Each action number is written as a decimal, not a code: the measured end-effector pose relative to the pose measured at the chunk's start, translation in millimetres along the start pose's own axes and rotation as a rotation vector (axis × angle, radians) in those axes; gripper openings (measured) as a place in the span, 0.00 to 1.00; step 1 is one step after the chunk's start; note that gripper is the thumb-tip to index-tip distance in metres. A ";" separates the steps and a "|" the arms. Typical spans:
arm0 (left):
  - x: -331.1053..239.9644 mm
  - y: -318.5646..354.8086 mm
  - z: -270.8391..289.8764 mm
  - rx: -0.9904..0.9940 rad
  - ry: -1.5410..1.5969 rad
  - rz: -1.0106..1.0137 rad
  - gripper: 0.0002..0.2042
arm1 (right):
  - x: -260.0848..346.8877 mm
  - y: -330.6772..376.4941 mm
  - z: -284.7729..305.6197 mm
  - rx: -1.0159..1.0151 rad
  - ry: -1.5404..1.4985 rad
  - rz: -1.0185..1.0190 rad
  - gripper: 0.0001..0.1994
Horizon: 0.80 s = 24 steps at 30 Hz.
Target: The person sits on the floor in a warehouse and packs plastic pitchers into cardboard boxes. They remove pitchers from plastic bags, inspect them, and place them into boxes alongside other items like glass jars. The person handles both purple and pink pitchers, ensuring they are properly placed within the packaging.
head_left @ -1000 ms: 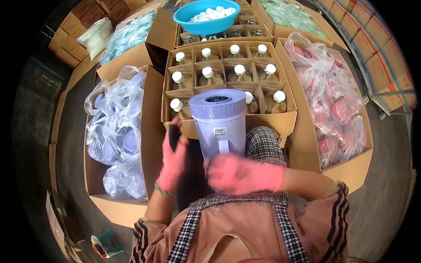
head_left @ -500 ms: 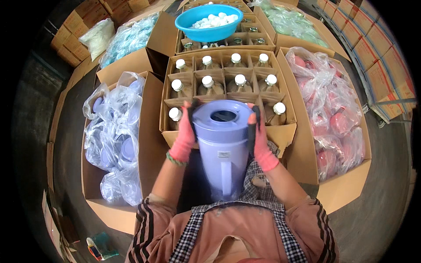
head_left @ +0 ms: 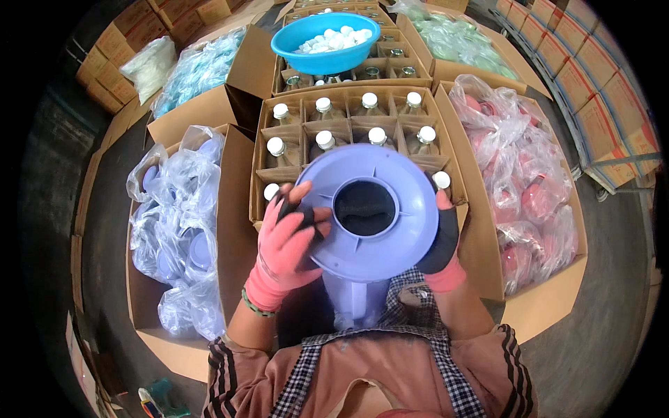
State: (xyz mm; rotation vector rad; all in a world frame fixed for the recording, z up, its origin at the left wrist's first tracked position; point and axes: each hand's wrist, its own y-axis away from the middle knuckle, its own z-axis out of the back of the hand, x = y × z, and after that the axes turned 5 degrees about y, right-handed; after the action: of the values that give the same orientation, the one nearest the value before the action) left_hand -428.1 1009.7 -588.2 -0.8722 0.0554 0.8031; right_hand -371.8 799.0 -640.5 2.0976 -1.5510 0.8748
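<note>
Landmark: open brown cardboard carton of white-capped glass bottles in divider cells [head_left: 348,132], directly ahead of the person.
Right of carton: cardboard box holding clear bags of pink plastic parts [head_left: 529,188].
Left of carton: cardboard box holding clear bags of lilac plastic parts [head_left: 178,223].
Held item: pale lilac plastic jug with a round, ribbed, open-centred top [head_left: 369,209], raised over the near edge of the carton, mouth tipped toward the camera, handle side pointing down toward the lap.
Behind carton: round blue plastic basin of white caps [head_left: 327,42], resting on a second bottle carton.
Left hand [head_left: 289,244]: pink glove; grip clenched on the jug's left rim, fingers spread across the top face.
Right hand [head_left: 439,237]: glove with dark palm and pink cuff; grip clasped against the jug's right wall, mostly hidden behind it.
Risk: judged moderate. The jug hangs above capped bottles; a slip on the smooth rim could drop it onto them. The left fingers near the opening could also be pinched.
</note>
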 end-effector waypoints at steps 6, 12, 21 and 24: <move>-19.4 15.7 -20.8 0.161 0.065 0.011 0.21 | -0.7 25.2 -6.5 0.071 -0.111 0.181 0.34; -54.9 30.5 -43.5 -0.360 0.733 0.692 0.24 | 2.1 37.0 -23.4 0.288 1.592 0.887 0.38; -25.4 62.1 -51.5 -0.338 0.039 0.282 0.33 | 4.3 21.1 -4.2 0.371 0.037 -0.444 0.27; 14.9 31.5 -45.2 -0.888 0.557 0.714 0.19 | 8.3 -15.9 32.8 0.203 -0.144 -0.309 0.23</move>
State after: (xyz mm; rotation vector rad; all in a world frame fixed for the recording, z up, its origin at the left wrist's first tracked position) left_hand -425.9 998.9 -644.2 -1.9673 0.5577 1.2482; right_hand -346.9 777.3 -657.9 2.5085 -1.1953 0.8117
